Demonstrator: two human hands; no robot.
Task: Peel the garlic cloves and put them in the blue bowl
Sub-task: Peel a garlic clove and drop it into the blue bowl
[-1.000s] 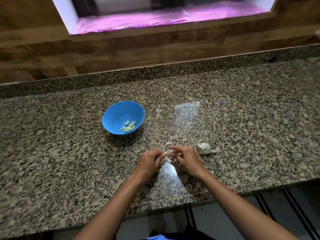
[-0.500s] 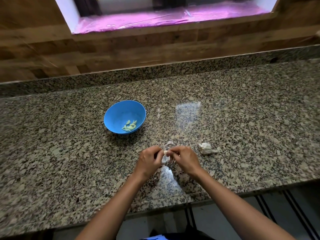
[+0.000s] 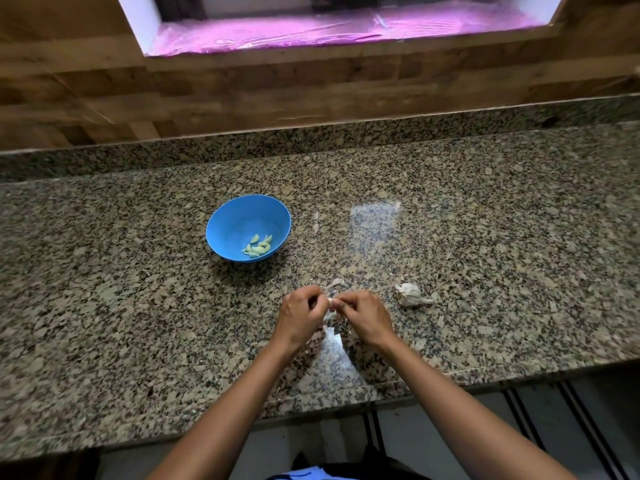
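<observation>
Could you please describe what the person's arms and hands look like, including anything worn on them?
Both forearms are bare, with no sleeves in view. The left hand and right hand wear no gloves; no rings, watch or bracelets are visible on either.

Both hands have drawn closer together over the granite counter: a second ago the left hand and right hand were slightly apart, and now their fingertips meet around the garlic clove, with papery skin hanging beneath it
</observation>
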